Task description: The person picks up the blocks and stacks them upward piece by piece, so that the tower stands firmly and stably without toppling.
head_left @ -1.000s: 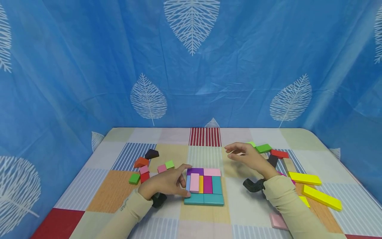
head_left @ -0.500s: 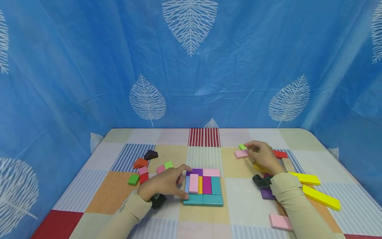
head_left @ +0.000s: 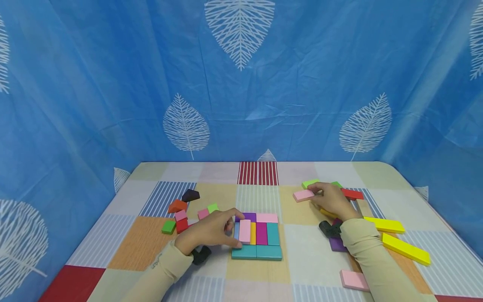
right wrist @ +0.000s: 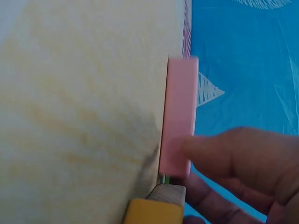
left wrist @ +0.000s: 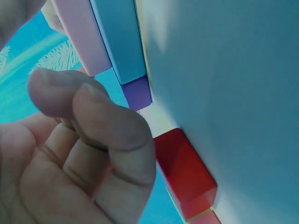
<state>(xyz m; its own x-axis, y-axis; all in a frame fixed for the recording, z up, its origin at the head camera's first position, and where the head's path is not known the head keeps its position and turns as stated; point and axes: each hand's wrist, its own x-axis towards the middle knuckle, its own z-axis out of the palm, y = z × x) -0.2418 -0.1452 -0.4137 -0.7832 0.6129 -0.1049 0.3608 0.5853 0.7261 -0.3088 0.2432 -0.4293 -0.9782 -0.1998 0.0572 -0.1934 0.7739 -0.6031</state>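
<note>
Near the middle of the table, a flat square layout of coloured blocks includes a teal block (head_left: 244, 252) at the front and a purple block (head_left: 249, 217) at the back. A pink block (head_left: 245, 232) lies on top of its left part, over a light blue block (left wrist: 122, 44). My left hand (head_left: 213, 228) spans this pink block, thumb at its near end and index finger at its far end, other fingers curled. Farther right, my right hand (head_left: 332, 200) pinches another pink block (right wrist: 180, 116) between thumb and fingers, close over the tablecloth.
Left lie a black block (head_left: 190, 195), an orange block (head_left: 177, 206), a green block (head_left: 168, 227) and a red block (left wrist: 187, 172). Around my right arm are a light green block (head_left: 310, 183), a red block (head_left: 352, 194), long yellow blocks (head_left: 406, 249) and a loose pink block (head_left: 354, 280).
My right hand has reached right to the scattered blocks, taken hold of a pink block and shifted it slightly left. My left thumb has moved in toward the pink block on the layout.
</note>
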